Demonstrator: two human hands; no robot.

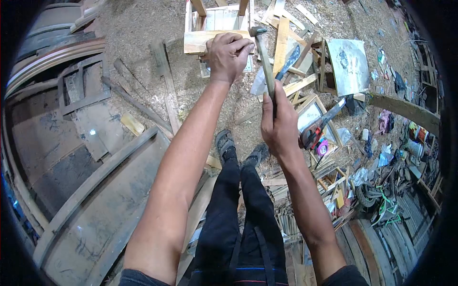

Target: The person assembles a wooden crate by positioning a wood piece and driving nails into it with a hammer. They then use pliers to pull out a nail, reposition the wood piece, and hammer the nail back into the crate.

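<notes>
My right hand (280,125) is wrapped round the handle of a hammer (265,59), whose metal head points up and away from me. The hammer head is just right of my left hand (229,56). That hand rests on the near board of a small wooden frame (196,43), fingers curled and pinched together at the board's right end. Whatever lies between the fingertips is too small or hidden to make out. The frame has upright posts and pale slats inside it.
Right of the frame lie wood offcuts (282,40), a blue-bladed knife (289,62), a handsaw (329,114) and a pink tape measure (322,147). A grey-topped stool (347,66) stands farther right. Large wooden panels (114,205) lean at left. Sawdust covers the ground.
</notes>
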